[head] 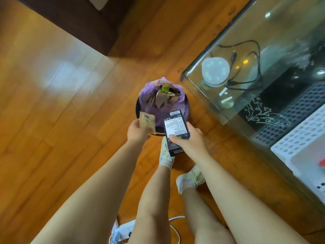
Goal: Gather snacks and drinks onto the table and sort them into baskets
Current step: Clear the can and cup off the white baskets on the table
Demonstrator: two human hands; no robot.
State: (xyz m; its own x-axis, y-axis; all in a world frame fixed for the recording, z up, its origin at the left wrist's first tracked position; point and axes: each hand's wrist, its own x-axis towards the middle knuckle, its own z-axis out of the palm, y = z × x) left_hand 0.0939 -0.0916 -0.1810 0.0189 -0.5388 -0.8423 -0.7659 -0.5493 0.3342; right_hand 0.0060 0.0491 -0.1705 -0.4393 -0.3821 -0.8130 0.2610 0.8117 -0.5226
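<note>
Head view, looking down. Nearest, at the bottom edge, a white power strip (123,229) with its cable lies on the wooden floor (52,120), partly hidden behind the person's legs; both feet in pale sneakers (190,176) stand beyond it. The right hand (191,141) grips a black snack box (175,131), thumb curled over its white printed label, the lower end of the box covering one shoe. The left hand (136,132) pinches a small tan snack packet (147,122) by its lower edge; the fingers behind the packet are hidden. Both items are held over the near rim of a round black waste bin (138,110) standing on the floor just beside the near corner of the glass coffee table (202,88). The bin is lined with a purple bag (146,95) and holds crumpled brown paper (163,99) and a small green item, too small to identify. On the table near that corner rests a round white disc (215,70) with a black cable (253,64) looped beside it. At the right edge, a white perforated basket (299,138) is cut off by the frame, with a red object inside barely showing; a grey perforated basket (297,110) lies just beyond it, its contents unreadable through reflections.
</note>
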